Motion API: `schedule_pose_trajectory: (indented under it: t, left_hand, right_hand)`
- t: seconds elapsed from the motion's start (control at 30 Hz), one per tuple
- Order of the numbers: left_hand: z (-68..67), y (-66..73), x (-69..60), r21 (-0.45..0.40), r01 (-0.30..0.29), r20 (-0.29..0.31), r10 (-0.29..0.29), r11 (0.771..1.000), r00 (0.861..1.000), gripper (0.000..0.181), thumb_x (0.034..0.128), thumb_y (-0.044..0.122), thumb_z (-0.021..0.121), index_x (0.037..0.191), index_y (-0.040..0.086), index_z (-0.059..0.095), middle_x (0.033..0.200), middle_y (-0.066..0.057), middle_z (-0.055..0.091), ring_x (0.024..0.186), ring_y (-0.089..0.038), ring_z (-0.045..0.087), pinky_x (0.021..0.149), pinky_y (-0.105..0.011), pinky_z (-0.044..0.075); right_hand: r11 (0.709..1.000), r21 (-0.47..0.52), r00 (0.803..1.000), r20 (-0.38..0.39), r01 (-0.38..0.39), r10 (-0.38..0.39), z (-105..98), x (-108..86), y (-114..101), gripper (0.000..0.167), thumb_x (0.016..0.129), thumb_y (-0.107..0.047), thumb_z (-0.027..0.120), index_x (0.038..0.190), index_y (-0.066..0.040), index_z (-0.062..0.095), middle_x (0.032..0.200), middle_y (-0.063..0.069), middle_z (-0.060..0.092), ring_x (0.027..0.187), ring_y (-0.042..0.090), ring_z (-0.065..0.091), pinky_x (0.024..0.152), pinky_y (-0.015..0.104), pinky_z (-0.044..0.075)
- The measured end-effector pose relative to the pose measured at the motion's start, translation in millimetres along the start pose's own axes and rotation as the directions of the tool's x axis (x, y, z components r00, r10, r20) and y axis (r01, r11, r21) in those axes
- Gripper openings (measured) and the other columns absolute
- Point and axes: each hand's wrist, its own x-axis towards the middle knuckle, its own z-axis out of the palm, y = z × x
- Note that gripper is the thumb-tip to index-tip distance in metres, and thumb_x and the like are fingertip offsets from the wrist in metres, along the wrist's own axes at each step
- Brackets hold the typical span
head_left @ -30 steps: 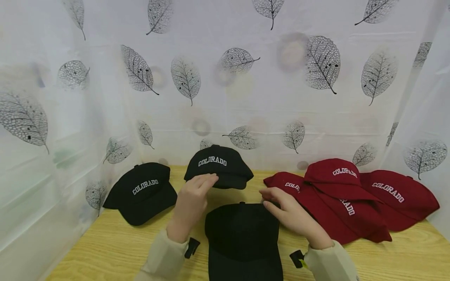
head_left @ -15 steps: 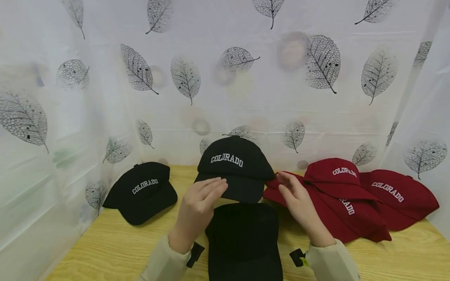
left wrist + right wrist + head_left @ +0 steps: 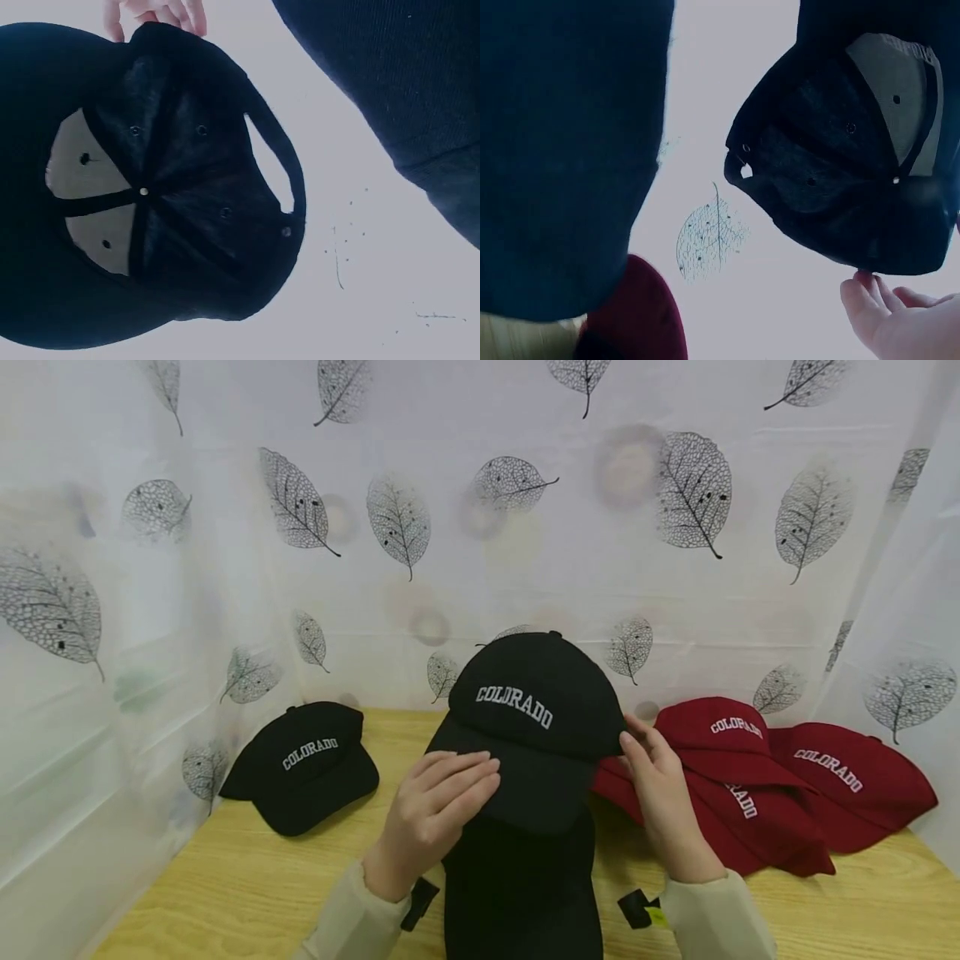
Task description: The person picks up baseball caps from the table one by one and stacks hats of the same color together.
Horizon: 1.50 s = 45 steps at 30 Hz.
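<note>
A black baseball cap with white COLORADO lettering is held tilted above the table. My left hand grips its brim, fingers lying over the top and the thumb hidden. At the crown's lower right edge, my right hand pinches the fabric between thumb and fingers. Both wrist views show the hollow underside of this cap, with pale patches behind the front and a strap opening at the back. Beneath it, nearer me, a second black cap lies on the table, partly covered by the held one.
Another black COLORADO cap sits to the left on the wooden table. Several dark red COLORADO caps lie overlapping at the right. A white curtain printed with leaves hangs behind and along the sides.
The held black cap has come nearer and moved right, over the cap on the table. My right hand, apart from it a second ago, has taken hold of its crown edge.
</note>
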Motion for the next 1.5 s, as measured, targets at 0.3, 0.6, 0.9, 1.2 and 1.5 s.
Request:
schedule_pose_trajectory:
  t: [0.3, 0.6, 0.9, 1.2, 1.5]
  left_hand:
    - [-0.2, 1.3, -2.4, -0.023, -0.085, 0.060, 0.087, 0.996, 0.994, 0.020, 0.0915, 0.006, 0.047, 0.093, 0.004, 0.066, 0.093, -0.010, 0.066, 0.087, -0.021, 0.061, 0.073, -0.037, 0.045]
    - [3.2, 1.1, -8.7, -0.029, -0.075, 0.171, 0.079, 0.997, 0.982, 0.023, 0.0923, 0.005, 0.044, 0.099, 0.005, 0.066, 0.101, -0.008, 0.064, 0.095, -0.019, 0.059, 0.077, -0.034, 0.044]
    - [7.6, -0.9, -12.0, -0.080, -0.005, 0.300, 0.029, 0.997, 0.953, 0.025, 0.0917, 0.005, 0.045, 0.103, 0.007, 0.067, 0.105, -0.005, 0.063, 0.097, -0.014, 0.057, 0.082, -0.025, 0.043]
    - [1.0, -8.2, -20.3, -0.410, 0.351, 0.479, -0.128, 0.842, 0.869, 0.041, 0.0824, 0.039, 0.060, 0.104, 0.004, 0.063, 0.110, -0.008, 0.059, 0.103, -0.017, 0.053, 0.088, -0.029, 0.040]
    - [-8.0, -34.6, -37.7, -0.276, 0.929, 0.622, -0.691, 0.247, 0.369, 0.035, 0.0944, 0.015, 0.042, 0.125, -0.003, 0.041, 0.124, -0.016, 0.045, 0.115, -0.027, 0.041, 0.090, -0.048, 0.035]
  right_hand:
    - [0.868, 0.495, 0.997, 0.079, -0.036, -0.004, -4, 5.4, 2, 0.024, 0.094, -0.024, 0.043, 0.085, -0.016, 0.064, 0.080, -0.004, 0.056, 0.075, 0.010, 0.049, 0.071, 0.025, 0.038]
    - [0.825, 0.564, 0.974, 0.204, -0.035, -0.098, -8, 4.1, 5, 0.022, 0.094, -0.011, 0.041, 0.098, -0.012, 0.063, 0.095, -0.001, 0.060, 0.084, 0.011, 0.054, 0.075, 0.026, 0.043]
    - [0.859, 0.501, 0.959, 0.179, 0.102, -0.218, -11, 1.8, 5, 0.025, 0.089, 0.005, 0.045, 0.098, -0.008, 0.065, 0.100, 0.002, 0.061, 0.091, 0.012, 0.055, 0.078, 0.024, 0.045]
    - [0.828, 0.537, 0.928, 0.204, 0.159, -0.310, -14, 1.4, 7, 0.030, 0.088, 0.008, 0.043, 0.100, -0.008, 0.065, 0.099, 0.002, 0.063, 0.090, 0.010, 0.057, 0.076, 0.023, 0.045]
    - [0.841, 0.533, 0.749, 0.518, 0.093, -0.412, -18, 2.5, 7, 0.028, 0.090, 0.005, 0.041, 0.102, -0.007, 0.063, 0.097, 0.001, 0.062, 0.089, 0.011, 0.057, 0.073, 0.024, 0.046]
